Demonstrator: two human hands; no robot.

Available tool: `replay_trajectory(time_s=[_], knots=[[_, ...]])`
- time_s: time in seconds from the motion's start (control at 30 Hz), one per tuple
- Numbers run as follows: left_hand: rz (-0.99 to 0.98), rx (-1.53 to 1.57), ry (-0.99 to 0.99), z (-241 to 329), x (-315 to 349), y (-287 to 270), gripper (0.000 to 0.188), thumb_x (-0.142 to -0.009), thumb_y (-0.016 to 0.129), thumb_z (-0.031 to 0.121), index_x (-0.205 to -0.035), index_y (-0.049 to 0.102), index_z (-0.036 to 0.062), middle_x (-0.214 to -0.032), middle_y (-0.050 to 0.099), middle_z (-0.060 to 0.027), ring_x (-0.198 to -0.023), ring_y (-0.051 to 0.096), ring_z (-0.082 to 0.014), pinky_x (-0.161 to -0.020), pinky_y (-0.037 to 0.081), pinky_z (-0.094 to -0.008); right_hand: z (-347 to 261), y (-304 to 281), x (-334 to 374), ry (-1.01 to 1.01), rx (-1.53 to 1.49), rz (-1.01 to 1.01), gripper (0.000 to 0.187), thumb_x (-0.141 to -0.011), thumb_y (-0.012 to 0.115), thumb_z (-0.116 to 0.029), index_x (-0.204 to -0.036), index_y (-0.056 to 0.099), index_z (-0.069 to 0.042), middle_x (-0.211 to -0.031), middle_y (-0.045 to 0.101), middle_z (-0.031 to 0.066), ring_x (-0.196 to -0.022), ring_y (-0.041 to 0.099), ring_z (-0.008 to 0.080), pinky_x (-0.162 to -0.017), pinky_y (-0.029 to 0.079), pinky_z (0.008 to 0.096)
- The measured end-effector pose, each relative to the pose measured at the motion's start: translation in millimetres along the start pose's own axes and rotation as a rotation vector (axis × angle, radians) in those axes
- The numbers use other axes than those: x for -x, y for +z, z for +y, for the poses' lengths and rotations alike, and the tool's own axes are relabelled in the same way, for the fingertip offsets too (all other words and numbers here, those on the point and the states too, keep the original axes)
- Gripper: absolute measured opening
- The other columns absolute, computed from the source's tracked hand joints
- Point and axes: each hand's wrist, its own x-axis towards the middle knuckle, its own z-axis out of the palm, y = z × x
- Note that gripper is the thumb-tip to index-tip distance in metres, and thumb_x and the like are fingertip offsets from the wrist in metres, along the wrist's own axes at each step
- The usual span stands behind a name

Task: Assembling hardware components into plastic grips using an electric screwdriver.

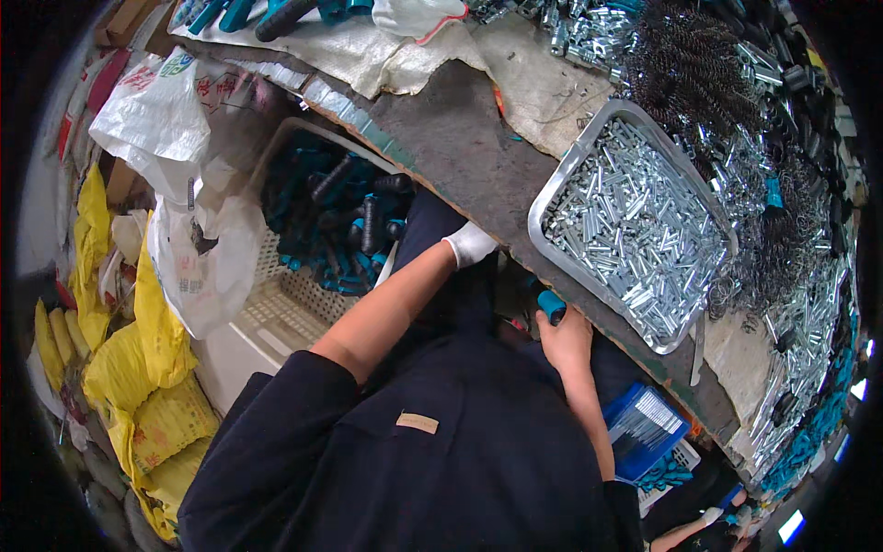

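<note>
My left hand [471, 245], in a white glove, reaches to the underside of the table's near edge; its fingers are hidden there. Bare and curled, my right hand [567, 340] is closed around a teal-and-black handle [552, 304] just below the same edge. Whatever the handle joins to is out of sight under the table. On the tabletop beyond my right hand sits a metal tray [543, 241] heaped with small silvery pins [635, 230].
Left of my knees stands a cream crate [283, 308] of teal-and-black handles [368, 225]. Coil springs [690, 83] and metal parts pile at the far right. A blue box [644, 432] lies below my right forearm. Another person's gloved hand [712, 516] shows lower right.
</note>
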Motion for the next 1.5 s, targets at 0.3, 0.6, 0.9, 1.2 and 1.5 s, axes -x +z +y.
replay_trajectory(time_s=[0.3, 0.6, 0.9, 1.2, 1.5], knots=[[-0.052, 0.176, -0.171, 23, 8, -7, 0.041, -0.091, 0.061, 0.016, -0.128, 0.055, 0.0024, -0.134, 0.054, -0.0115, -0.12, 0.048, -0.0212, -0.104, 0.038, -0.0354, -11, 14, -6, 0.022, 0.018, 0.058, 0.05, -0.081, 0.066, -0.033, -0.114, 0.058, 0.005, -0.109, 0.061, 0.0294, -0.106, 0.057, 0.0451, -0.091, 0.045, 0.0503], [-0.14, 0.517, -0.193, -30, 4, -5, 0.06, -0.084, 0.072, 0.023, -0.135, 0.048, 0.0023, -0.131, 0.052, -0.006, -0.113, 0.051, -0.0201, -0.095, 0.046, -0.0362, -40, 48, -34, 0.023, 0.007, 0.075, 0.036, -0.089, 0.051, -0.029, -0.113, 0.064, -0.005, -0.114, 0.062, 0.0258, -0.106, 0.059, 0.0446, -0.089, 0.045, 0.0541], [-0.949, -0.868, -0.062, 112, 23, 83, 0.068, -0.082, 0.057, 0.059, -0.127, 0.055, 0.0084, -0.129, 0.057, -0.018, -0.121, 0.052, -0.0323, -0.105, 0.037, -0.0417, 31, 3, -29, -0.122, -0.432, -0.088, 0.058, -0.092, 0.047, -0.052, -0.133, 0.052, -0.01, -0.134, 0.054, 0.0153, -0.122, 0.05, 0.0317, -0.105, 0.035, 0.0426], [-0.961, -0.848, 0.031, 110, 9, 97, 0.06, -0.081, 0.058, 0.057, -0.121, 0.06, 0.0123, -0.116, 0.064, -0.0165, -0.11, 0.059, -0.032, -0.098, 0.043, -0.0397, -28, -41, 5, -0.32, -0.41, -0.479, 0.05, -0.098, 0.041, -0.043, -0.13, 0.054, -0.006, -0.123, 0.06, 0.0121, -0.111, 0.055, 0.025, -0.1, 0.04, 0.0382], [-0.987, -0.825, 0.026, 116, 5, 101, 0.058, -0.079, 0.058, 0.058, -0.117, 0.063, 0.0142, -0.111, 0.066, -0.0157, -0.105, 0.061, -0.0321, -0.094, 0.045, -0.0402, -18, -56, 11, -0.286, -0.556, -0.522, 0.05, -0.099, 0.039, -0.041, -0.129, 0.054, -0.004, -0.12, 0.061, 0.0115, -0.108, 0.057, 0.0241, -0.099, 0.041, 0.0386]])
